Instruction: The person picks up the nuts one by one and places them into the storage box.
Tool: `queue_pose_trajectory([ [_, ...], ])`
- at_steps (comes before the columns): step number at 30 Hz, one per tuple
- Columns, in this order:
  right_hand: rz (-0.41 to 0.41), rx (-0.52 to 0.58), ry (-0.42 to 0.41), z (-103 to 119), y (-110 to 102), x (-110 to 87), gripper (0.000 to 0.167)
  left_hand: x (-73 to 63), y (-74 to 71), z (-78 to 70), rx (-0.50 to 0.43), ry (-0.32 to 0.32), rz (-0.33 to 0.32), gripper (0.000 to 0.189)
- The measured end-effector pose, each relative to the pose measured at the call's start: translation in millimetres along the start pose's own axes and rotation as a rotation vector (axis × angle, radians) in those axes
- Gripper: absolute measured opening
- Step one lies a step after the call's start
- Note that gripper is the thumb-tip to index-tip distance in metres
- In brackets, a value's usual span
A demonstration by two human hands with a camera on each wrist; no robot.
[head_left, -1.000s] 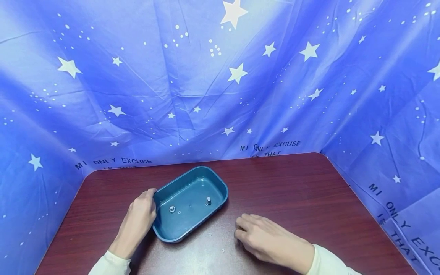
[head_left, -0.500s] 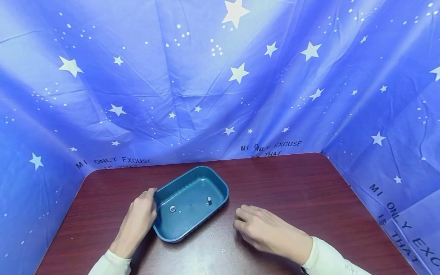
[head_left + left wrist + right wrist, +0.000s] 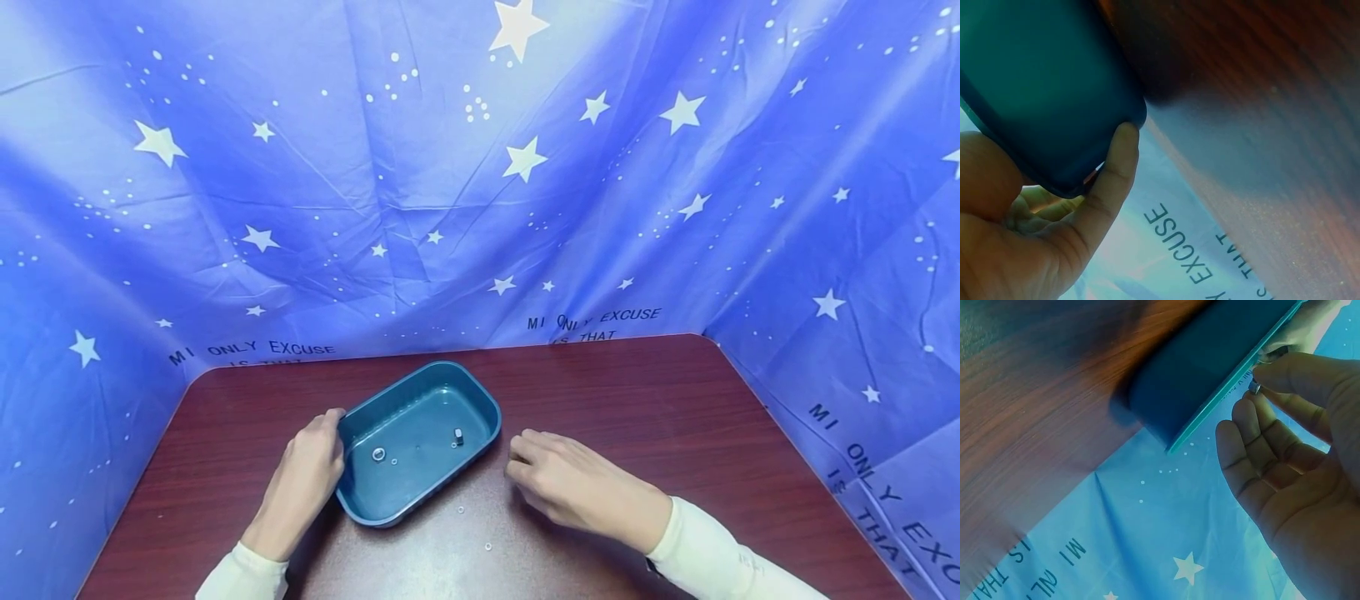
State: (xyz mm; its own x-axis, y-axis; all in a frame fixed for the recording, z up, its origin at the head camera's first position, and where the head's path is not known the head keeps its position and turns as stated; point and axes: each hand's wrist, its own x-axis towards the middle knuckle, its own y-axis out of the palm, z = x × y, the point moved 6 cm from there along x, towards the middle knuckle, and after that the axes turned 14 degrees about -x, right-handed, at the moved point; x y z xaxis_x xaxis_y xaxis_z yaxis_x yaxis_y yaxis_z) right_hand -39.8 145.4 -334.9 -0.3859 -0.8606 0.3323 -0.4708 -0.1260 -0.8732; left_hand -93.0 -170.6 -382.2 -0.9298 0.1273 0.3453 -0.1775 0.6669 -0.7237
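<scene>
My left hand (image 3: 303, 475) grips the left end of a teal plastic tray (image 3: 493, 408), thumb and fingers on its wall, as the left wrist view shows. Right of the tray, over the table, my right hand (image 3: 573, 483) pinches a small metal nut (image 3: 1254, 387) between thumb and fingertips. Inside the tray lie a larger metal nut (image 3: 378, 454) on its face and another nut (image 3: 459, 435) on its side. Beside them are a tiny ring (image 3: 394, 462) and a second tiny ring (image 3: 453, 446), too small to identify.
On the dark red wooden table (image 3: 630, 392), in front of the tray, lie a tiny pale ring (image 3: 461, 509) and a similar ring (image 3: 488, 547). A blue star-patterned cloth (image 3: 420, 167) hangs behind the table and along both its sides.
My right hand has shifted up the table, away from the front edge and slightly left. The left hand and tray have stayed in place.
</scene>
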Motion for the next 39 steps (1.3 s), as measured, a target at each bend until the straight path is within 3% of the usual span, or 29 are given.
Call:
queue_pose_trajectory([
  [27,0.043,0.078,0.04,-19,18,16.9,0.018,-0.7,0.7,1.5,0.003,0.024,-0.023,0.031],
  [39,0.06,0.053,0.031,-24,23,22.8,0.019,-1.0,0.1,1.7,0.0,0.02,-0.021,0.032],
])
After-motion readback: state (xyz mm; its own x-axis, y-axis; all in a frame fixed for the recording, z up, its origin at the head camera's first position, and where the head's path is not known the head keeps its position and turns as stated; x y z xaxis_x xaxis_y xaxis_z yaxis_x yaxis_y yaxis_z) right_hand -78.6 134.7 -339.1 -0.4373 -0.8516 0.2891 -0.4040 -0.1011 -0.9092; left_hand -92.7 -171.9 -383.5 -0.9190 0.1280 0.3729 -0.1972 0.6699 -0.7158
